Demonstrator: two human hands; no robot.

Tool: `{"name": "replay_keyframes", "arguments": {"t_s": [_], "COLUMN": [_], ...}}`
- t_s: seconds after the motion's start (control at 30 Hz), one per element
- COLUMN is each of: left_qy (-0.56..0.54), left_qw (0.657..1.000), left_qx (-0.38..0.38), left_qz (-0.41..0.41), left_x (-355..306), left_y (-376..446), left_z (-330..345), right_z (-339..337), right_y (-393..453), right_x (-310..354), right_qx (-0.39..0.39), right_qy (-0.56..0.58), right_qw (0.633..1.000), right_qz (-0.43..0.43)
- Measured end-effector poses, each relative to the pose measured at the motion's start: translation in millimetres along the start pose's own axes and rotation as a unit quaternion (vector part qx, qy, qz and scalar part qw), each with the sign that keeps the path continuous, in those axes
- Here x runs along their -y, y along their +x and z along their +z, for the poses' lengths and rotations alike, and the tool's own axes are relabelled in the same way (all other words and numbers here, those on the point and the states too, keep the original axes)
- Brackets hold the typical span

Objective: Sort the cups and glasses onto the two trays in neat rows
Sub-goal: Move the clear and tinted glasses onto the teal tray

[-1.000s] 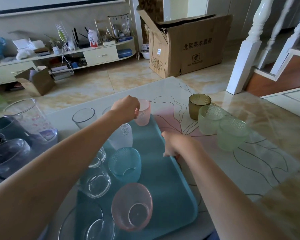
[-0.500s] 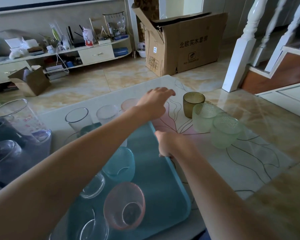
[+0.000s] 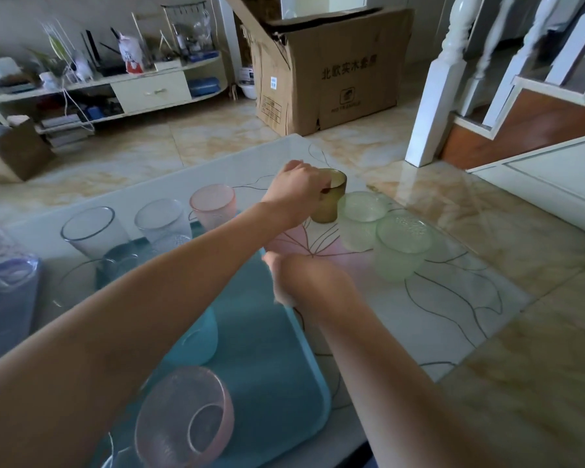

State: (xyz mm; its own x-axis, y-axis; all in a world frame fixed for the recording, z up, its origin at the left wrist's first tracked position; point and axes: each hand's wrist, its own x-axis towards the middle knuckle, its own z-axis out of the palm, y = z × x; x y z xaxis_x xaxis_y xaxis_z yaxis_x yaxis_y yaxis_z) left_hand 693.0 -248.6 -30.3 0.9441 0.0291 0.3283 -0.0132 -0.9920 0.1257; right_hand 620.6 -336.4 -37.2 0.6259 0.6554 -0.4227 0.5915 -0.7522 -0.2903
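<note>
Now | left hand (image 3: 296, 189) grips amber cup (image 3: 330, 201) rim | right hand (image 3: 304, 278) curled, contents unclear

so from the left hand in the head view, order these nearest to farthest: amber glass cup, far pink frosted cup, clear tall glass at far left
1. Amber glass cup: gripped by the left hand at its rim, on the table right of the tray.
2. Far pink frosted cup: to the hand's left, at the tray's far edge.
3. Clear tall glass: farthest left.
</note>
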Motion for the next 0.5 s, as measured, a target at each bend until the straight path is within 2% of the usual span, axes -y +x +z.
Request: {"name": "replay_keyframes", "arguments": {"t_s": [0.17,0.5], "left_qy": [0.022,0.067], "left_qw": [0.998,0.997], "left_qx": [-0.051,0.008], "left_qz": [-0.019,-0.041], "left_x": [21.5,50.9], "left_y": [-40.5,-129.9], "left_z": [-37.6,-77.1], "right_z": [-0.9,6.6], "right_y": [7.9,-7.7], "right_x": [5.6,6.7], "right_qx": [0.072,0.066], "right_qy": [0.012,-0.048], "right_qw": [0.997,0.997], "right_qz": [0.008,0.001]}}
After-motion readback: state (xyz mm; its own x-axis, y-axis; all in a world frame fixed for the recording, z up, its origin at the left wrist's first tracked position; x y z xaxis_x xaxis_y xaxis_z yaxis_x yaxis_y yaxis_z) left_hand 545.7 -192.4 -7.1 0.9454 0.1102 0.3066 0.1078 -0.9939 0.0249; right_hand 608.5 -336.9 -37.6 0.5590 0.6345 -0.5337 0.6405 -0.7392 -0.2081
